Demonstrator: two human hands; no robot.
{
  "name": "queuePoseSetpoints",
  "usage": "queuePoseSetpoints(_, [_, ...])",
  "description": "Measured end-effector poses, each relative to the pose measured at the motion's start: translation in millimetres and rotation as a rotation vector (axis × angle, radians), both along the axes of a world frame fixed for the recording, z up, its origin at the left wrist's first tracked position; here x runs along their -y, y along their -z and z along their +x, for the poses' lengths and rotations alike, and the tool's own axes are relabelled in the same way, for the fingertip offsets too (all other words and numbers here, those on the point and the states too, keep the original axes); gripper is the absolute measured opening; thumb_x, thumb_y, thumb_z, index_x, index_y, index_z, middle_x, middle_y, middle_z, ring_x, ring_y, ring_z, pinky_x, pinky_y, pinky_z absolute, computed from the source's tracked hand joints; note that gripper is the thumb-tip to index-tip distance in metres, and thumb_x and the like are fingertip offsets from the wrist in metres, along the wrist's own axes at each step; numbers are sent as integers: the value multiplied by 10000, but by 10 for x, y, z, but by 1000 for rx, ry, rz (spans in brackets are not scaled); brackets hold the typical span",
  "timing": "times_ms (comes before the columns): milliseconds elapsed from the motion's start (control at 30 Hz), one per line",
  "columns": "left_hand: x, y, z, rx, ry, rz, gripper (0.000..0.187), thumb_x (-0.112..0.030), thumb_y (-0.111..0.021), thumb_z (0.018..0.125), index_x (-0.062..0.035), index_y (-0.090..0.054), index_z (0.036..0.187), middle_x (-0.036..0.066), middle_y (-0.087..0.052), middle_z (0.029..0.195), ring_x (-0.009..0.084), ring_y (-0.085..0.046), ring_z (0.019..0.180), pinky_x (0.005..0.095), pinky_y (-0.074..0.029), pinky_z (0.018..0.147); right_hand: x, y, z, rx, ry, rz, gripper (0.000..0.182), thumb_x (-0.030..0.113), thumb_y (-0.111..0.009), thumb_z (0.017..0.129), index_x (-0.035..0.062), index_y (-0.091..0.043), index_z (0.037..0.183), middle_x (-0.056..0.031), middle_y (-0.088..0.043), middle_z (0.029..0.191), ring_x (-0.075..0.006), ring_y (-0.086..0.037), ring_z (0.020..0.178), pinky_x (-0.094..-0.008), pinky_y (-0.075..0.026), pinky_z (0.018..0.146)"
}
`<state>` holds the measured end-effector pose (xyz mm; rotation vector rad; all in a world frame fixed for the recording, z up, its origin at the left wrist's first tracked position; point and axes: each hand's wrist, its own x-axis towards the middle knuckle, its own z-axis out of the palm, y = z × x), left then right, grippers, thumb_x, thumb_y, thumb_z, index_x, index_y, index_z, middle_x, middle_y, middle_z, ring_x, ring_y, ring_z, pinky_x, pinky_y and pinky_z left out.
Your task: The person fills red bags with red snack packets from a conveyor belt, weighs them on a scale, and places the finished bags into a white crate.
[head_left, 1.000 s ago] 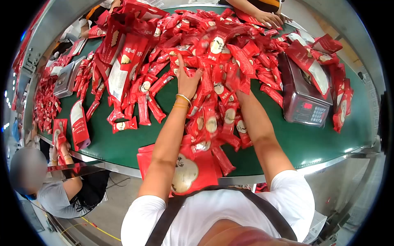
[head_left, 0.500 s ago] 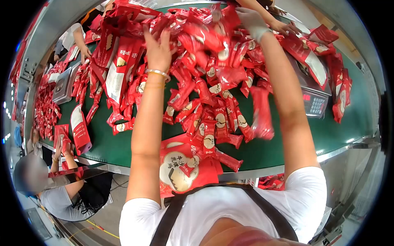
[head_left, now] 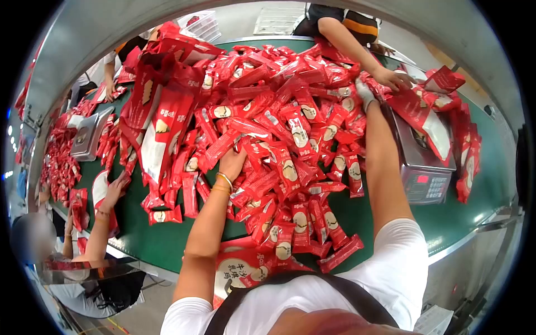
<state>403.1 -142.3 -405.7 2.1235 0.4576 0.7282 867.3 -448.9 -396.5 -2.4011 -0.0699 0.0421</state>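
A large pile of red wrapped snack packets (head_left: pixel 268 125) covers the middle of the green table (head_left: pixel 251 43). My left hand (head_left: pixel 233 163), bare with a bracelet at the wrist, reaches into the near left side of the pile, its fingers hidden among packets. At the pile's right edge is my gloved right hand (head_left: pixel 365 94), its fingers mostly out of sight behind packets. What either hand holds cannot be made out. A large red bag (head_left: pixel 240 268) lies at the table's near edge, partly under packets.
Upright red bags (head_left: pixel 162 123) stand left of the pile. On the right, a scale (head_left: pixel 427 181) carries a bag (head_left: pixel 424 120), with another person's hand (head_left: pixel 391 78) beside it. A second scale (head_left: pixel 89 134) and people's hands (head_left: pixel 116 190) are at the left.
My left hand has moved nearer to me and lower into the pile. My right hand has shifted to the pile's right edge. The packets are spread wider, and those that were blurred now lie still.
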Motion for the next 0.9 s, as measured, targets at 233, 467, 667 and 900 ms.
queuePoseSetpoints(233, [-78,373,613,34,398,-1065,811,-450,-554,945,-14,-160,1503,146,-396,1454,252,-396,1309,333,-302,1088,-440,1604,192,-169,-599,789,677,557,-315,958,22,-515,1321,-180,-640,1173,-333,-554,1171,-390,-371,1075])
queuePoseSetpoints(467, [332,-327,750,193,162,-678,823,-322,-587,926,-24,-97,1517,170,-300,1505,263,-319,1363,329,-254,1124,-1077,-323,-1516,-976,-454,1420,365,326,-476,969,43,-584,1173,-99,-661,1035,-245,-609,960,-352,-465,915])
queuePoseSetpoints(667, [346,-1414,917,389,178,-600,745,-361,-588,911,-37,-243,1486,171,-464,1387,272,-482,1227,354,-382,1027,-1175,-1434,-1886,-686,-549,1423,309,288,-532,938,47,-610,1115,-61,-667,1000,-195,-614,919,-311,-476,851])
queuePoseSetpoints(900, [79,-2154,401,190,137,-79,512,-239,-556,937,-6,-457,1381,179,-559,1282,247,-562,1103,320,-442,946,-545,-2669,-2689,-314,-532,1195,245,244,-597,902,52,-641,1049,-17,-674,958,-138,-621,872,-263,-488,777])
